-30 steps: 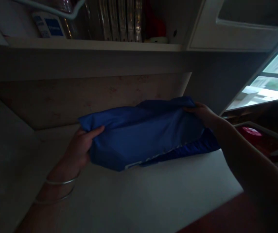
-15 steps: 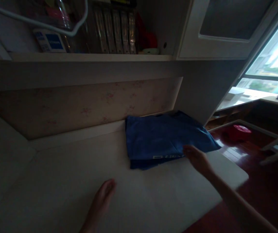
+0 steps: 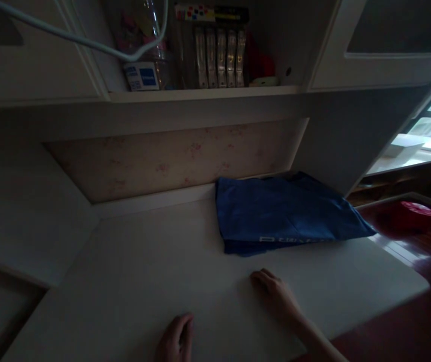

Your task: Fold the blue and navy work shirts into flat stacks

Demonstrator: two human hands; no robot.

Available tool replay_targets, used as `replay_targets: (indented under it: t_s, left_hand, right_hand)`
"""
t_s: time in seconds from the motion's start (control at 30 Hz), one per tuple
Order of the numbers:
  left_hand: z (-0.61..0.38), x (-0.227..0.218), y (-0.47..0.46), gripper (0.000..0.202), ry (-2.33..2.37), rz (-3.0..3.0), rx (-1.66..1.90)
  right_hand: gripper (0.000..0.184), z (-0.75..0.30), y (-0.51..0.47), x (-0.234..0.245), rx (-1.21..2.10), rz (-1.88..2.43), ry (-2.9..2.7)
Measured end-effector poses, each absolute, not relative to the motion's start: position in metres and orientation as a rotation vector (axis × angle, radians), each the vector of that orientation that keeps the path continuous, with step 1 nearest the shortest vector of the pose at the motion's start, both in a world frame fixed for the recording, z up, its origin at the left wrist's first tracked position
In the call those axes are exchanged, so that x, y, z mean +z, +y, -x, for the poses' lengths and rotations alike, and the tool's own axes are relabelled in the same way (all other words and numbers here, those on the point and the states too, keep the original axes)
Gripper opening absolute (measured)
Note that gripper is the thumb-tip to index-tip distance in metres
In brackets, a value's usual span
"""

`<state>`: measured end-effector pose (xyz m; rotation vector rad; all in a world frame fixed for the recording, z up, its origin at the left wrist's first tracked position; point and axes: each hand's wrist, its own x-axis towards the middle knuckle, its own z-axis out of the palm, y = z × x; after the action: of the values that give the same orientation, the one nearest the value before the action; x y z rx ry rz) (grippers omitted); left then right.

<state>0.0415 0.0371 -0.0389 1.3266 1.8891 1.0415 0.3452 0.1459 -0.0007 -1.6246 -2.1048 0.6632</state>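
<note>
My left hand (image 3: 176, 339) is low in the head view, just above or on the white desk (image 3: 155, 266). Its fingers are loosely bent, with a dark gap beside the thumb and nothing seen in it. To the right, my right hand (image 3: 274, 291) rests on or just over the desk, fingers slightly curved and pointing left; I see no object in it, though its palm side is hidden. A dark blue fabric bag (image 3: 279, 211) with pale lettering along its front edge lies flat behind the right hand, apart from it.
Above the desk runs a shelf (image 3: 208, 94) with several clear upright cases (image 3: 221, 58), a blue-and-white box (image 3: 142, 76) and a red item. A white cable (image 3: 125, 55) hangs in front. Beyond the desk's right edge, a red object (image 3: 413, 216) is on the dark red floor.
The view has swung left, so the desk and bag appear farther right. My right hand has come back from beside the bag, nearer to my left hand. The bag looks unmoved on the desk.
</note>
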Motion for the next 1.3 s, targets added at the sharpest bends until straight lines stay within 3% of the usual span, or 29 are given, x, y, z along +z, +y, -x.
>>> replay_targets:
  t_s: [0.77,1.0,1.13,1.3]
  left_hand:
    - [-0.041,-0.033,0.038,0.027,1.962,-2.135,1.127]
    - [-0.034,-0.047,0.038,0.027,1.934,-1.856,1.019]
    - [-0.058,-0.016,0.063,0.042,1.783,-1.315,0.99]
    - [-0.098,0.046,0.144,0.049,1.593,-1.292,1.013]
  right_hand:
    - [0.034,-0.345,0.143,-0.009,0.582,1.677,-2.139]
    - [0.037,-0.346,0.145,-0.01,0.604,1.643,-2.133]
    - [0.034,-0.341,0.142,-0.008,0.673,1.615,-2.105]
    - [0.034,-0.384,0.169,0.009,1.19,1.352,-1.793]
